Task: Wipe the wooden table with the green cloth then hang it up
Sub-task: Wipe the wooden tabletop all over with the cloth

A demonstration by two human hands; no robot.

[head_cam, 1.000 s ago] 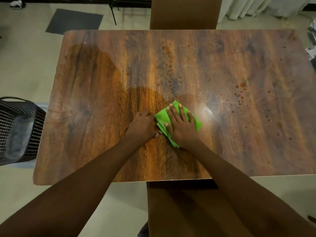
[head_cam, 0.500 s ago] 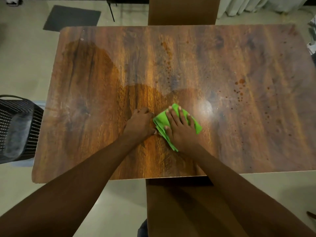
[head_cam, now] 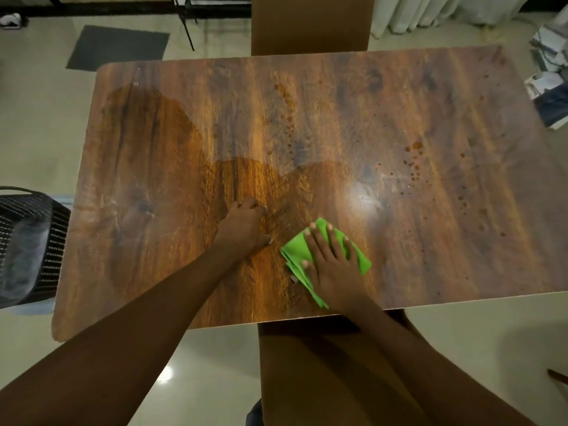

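Two hands are on the glossy, dark-grained wooden table (head_cam: pixel 147 241), and the gap between them is new: half a second ago my left hand (head_cam: pixel 246 230) touched the edge of the folded bright green cloth (head_cam: pixel 296 249); now bare wood shows between them. My right hand (head_cam: pixel 330 265) has slid the cloth toward me and to my right, close to the table's near edge. That hand lies flat with fingers spread, pressing the cloth down, not gripping it. My left hand rests loosely curled on the wood, holding nothing, bracing me.

I judge this to be mid-wipe. The left and middle of the table carry a darker, wet-looking sheen, where the cloth seems to have passed. The reddish-brown droplet stains (head_cam: pixel 413 162) on the right half sit well apart from the cloth, and a second trail of spots (head_cam: pixel 287 115) near the far middle also remains. So much wiping is left, and hanging the cloth comes after.
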